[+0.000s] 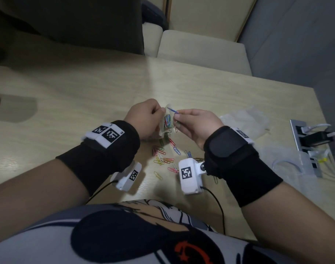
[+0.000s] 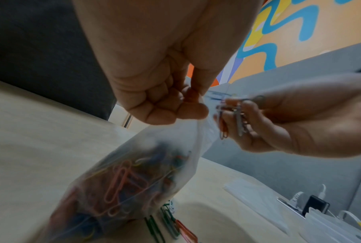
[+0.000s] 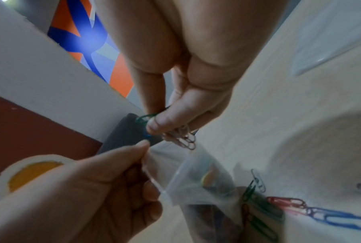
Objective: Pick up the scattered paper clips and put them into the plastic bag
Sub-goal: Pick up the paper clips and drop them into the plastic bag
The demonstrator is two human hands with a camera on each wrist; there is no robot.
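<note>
A small clear plastic bag (image 1: 165, 122) holding several coloured paper clips hangs over the table, and my left hand (image 1: 145, 121) pinches its top edge. The bag (image 2: 133, 177) bulges with clips in the left wrist view, and its rim (image 3: 187, 174) shows in the right wrist view. My right hand (image 1: 193, 123) pinches a small bunch of paper clips (image 3: 181, 136) right at the bag's mouth; the same bunch of clips (image 2: 233, 115) shows in the left wrist view. Several loose clips (image 1: 164, 157) lie scattered on the table below the hands.
A wooden table (image 1: 67, 103) carries a second empty plastic bag (image 1: 244, 119) at the right. A power strip (image 1: 305, 141) with plugs and cables sits at the right edge, beside a clear plastic container (image 1: 288, 162). A cushioned bench (image 1: 201, 46) stands beyond the table.
</note>
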